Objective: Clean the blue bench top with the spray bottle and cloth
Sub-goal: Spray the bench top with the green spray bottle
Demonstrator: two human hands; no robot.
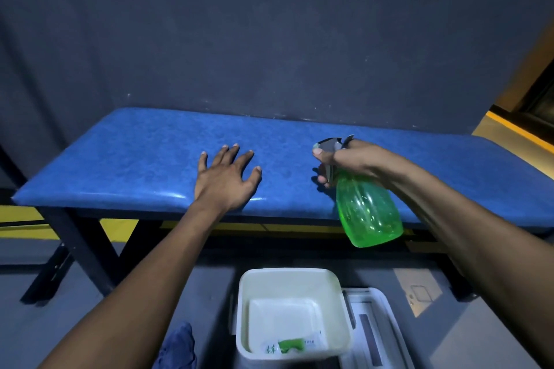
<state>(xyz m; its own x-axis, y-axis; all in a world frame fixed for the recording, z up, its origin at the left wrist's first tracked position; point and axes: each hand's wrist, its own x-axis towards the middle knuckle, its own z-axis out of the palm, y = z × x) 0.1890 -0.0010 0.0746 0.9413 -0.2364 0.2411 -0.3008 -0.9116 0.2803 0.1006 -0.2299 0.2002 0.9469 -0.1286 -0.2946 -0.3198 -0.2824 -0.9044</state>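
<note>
Right hand [353, 159] grips bottle [367, 213] — bench [135, 165].

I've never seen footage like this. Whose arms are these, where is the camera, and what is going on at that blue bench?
There is no machine here: a person wears a camera on the head, looking down at their own bare arms. The left hand rests flat, fingers spread, on the blue bench top. The right hand holds a green spray bottle by its trigger head, tilted over the bench. Nearer the person, below the bench, stands a white tub, and a bluish cloth lies beside it, not yet picked up.
</note>
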